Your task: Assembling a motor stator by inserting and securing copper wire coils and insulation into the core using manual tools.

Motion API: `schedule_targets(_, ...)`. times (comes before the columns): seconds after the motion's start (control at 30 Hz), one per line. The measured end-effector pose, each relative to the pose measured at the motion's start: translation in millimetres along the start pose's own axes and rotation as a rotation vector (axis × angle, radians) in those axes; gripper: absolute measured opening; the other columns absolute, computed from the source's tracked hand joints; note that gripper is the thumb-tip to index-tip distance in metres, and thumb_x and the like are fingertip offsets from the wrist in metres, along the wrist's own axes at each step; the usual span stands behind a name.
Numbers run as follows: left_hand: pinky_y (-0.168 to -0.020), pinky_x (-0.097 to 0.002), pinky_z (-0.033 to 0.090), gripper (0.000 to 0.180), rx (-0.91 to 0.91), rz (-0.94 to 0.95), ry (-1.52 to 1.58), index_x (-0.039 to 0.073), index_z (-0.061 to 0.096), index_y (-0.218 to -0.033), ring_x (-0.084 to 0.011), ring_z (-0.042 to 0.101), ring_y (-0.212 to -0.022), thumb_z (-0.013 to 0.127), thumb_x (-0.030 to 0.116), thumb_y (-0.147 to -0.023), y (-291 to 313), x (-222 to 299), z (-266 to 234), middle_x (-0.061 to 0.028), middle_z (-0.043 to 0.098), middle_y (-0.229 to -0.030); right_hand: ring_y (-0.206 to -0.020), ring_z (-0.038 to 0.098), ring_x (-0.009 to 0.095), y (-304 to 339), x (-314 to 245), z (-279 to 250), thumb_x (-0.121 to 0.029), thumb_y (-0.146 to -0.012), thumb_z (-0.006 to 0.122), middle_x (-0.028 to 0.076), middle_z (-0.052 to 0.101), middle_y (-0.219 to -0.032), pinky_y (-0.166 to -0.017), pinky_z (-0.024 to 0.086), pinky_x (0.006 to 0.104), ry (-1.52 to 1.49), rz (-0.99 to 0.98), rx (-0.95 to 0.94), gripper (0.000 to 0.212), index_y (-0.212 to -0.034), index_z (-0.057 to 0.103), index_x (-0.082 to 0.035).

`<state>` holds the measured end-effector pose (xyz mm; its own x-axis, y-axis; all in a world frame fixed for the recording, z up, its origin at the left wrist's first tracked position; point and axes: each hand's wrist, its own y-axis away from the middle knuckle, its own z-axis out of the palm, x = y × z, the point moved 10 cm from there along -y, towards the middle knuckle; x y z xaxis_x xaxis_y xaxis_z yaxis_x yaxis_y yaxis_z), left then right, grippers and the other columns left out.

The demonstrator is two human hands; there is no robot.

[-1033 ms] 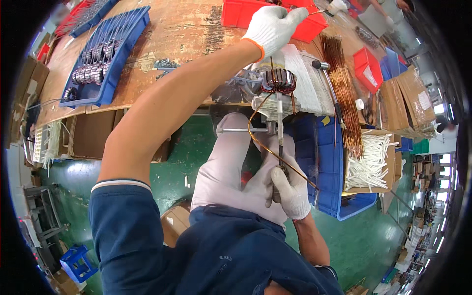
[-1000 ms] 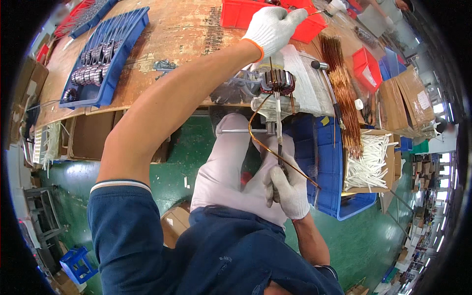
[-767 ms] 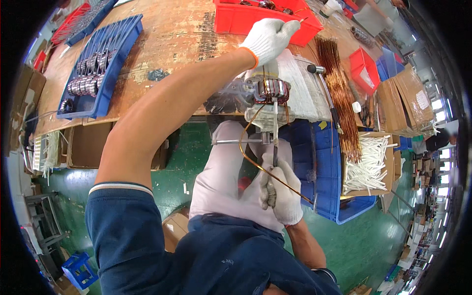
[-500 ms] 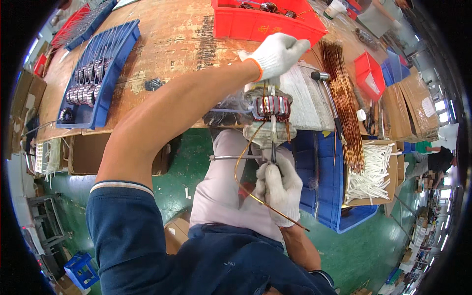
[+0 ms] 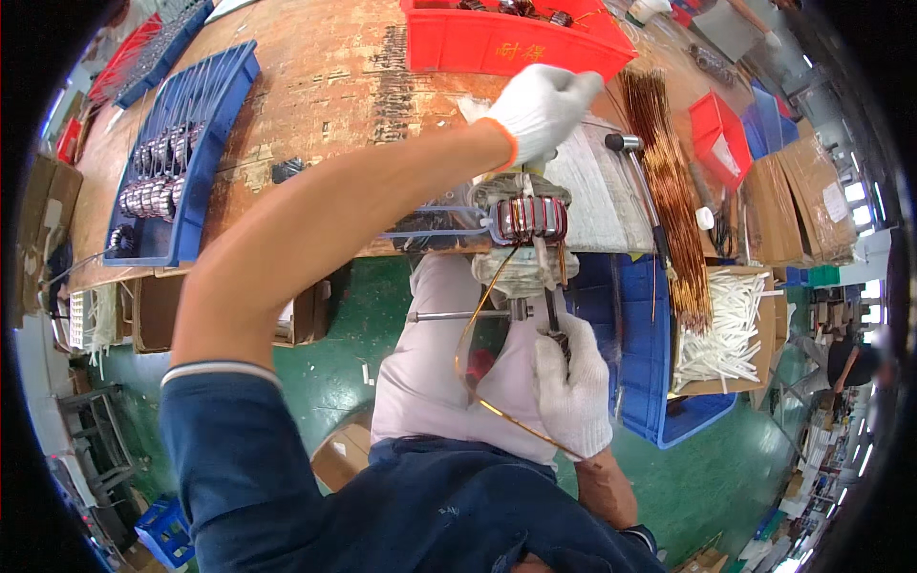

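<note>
Since a second ago, the left hand (image 5: 541,107) has drawn back from the red bin (image 5: 506,43) at the far edge of the bench and now sits clenched just above the wound coil core (image 5: 530,220), while the right hand (image 5: 573,382) has risen from the lap toward the fixture's underside. The left fist is closed, seemingly on the end of a wire, though what it pinches is too small to tell. The right hand is wrapped around a dark tool handle (image 5: 557,320) just below the core, beside a metal rod (image 5: 458,315) sticking out sideways.

A copper wire loop (image 5: 478,372) hangs from the core, curves down over the lap and passes behind the right glove. The core itself sits clamped at the near edge of the worn wooden bench (image 5: 315,86), on a pale fixture.

The slack loop looks like the main risk: a pull from the left fist while the loop lies against the right glove or the rod could kink the wire or scrape its coating. A slip of the tool could also nick the copper windings touching it.

Further out lie a bundle of copper wire lengths (image 5: 669,181), a box of white sleeves (image 5: 726,325) and a blue tray of finished cores (image 5: 177,172).
</note>
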<state>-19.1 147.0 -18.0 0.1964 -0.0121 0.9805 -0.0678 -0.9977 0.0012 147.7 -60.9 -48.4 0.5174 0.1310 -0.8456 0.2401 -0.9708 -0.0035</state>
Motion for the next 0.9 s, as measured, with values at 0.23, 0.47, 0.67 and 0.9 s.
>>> schedule_targets(0.23,-0.088,-0.0497,0.058,0.052,0.191,0.240,-0.557,-0.004,0.057,-0.124,-0.0462,0.072,-0.104,0.064,0.041,-0.100,65,37,17,-0.0289,0.073,-0.105,-0.080,0.069,0.038,20,18,3,-0.008,-0.100,0.061,0.025,0.066,-0.087,-0.072,0.053,0.0433,-0.102,0.085,-0.077,0.017,-0.113,0.059,0.004)
schedule_targets(0.47,-0.064,-0.0371,0.051,0.054,0.616,0.465,-0.767,-0.001,0.064,-0.080,-0.0196,0.063,-0.070,0.067,0.048,-0.101,84,54,-9,-0.0054,0.062,-0.071,-0.061,0.056,0.013,104,4,-16,-0.010,-0.105,0.055,0.005,0.055,-0.073,-0.055,0.046,0.0332,-0.165,0.179,-0.223,0.015,-0.116,0.055,0.001)
schedule_targets(0.67,-0.093,-0.0427,0.055,0.033,-0.010,0.798,-0.494,0.001,0.071,-0.101,-0.0322,0.067,-0.101,0.056,0.030,-0.102,196,74,-14,-0.0152,0.070,-0.104,-0.056,0.050,0.007,243,87,-63,-0.010,-0.104,0.055,0.000,0.057,-0.075,-0.052,0.042,0.0262,-0.464,0.873,-0.292,0.016,-0.117,0.056,-0.001)
schedule_targets(0.9,-0.052,-0.0309,0.041,0.030,0.212,0.762,-0.265,0.008,0.056,-0.068,-0.0156,0.051,-0.055,0.064,0.012,-0.097,229,87,-26,-0.0014,0.050,-0.062,-0.052,0.050,0.008,211,107,-31,-0.010,-0.105,0.053,0.003,0.057,-0.074,-0.045,0.041,0.0269,-0.407,0.760,-0.201,0.015,-0.115,0.056,0.000)
